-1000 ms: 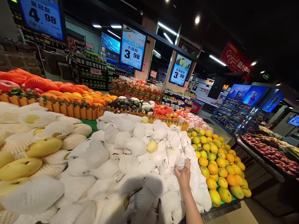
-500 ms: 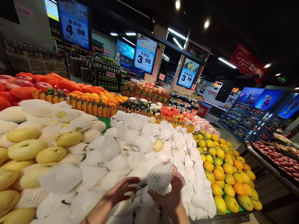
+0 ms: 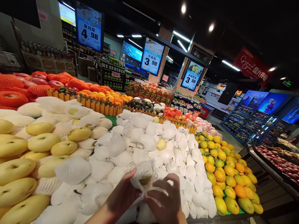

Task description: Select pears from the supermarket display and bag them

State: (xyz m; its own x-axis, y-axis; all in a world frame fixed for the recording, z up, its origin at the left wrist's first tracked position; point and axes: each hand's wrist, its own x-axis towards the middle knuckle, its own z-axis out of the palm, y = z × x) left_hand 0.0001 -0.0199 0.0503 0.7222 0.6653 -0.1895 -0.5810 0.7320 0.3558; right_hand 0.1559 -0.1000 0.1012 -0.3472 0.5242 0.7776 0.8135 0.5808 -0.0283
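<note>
I am looking across a dim supermarket produce hall with bright blue price screens hung above a long sloping fruit stand; my landmark is the heap of white foam-netted pears in the middle of that stand. At the near edge of this heap, low in my view, both hands meet on one pale pear half wrapped in white foam mesh; the left hand has its fingers curled against the wrap's left side, pressed to the netting; the right hand sits just right of and below the pear, fingers bent and closed onto a stretched strip of the mesh; a patch of yellow-brown skin shows through the opening. Left of the heap lie bare yellow-green pears among more foam sleeves; beyond those, behind a low orange picket divider, sit fruits in orange netting. Right of the heap runs a bank of loose yellow and orange mangoes; behind it are dark avocados and red fruit.
</note>
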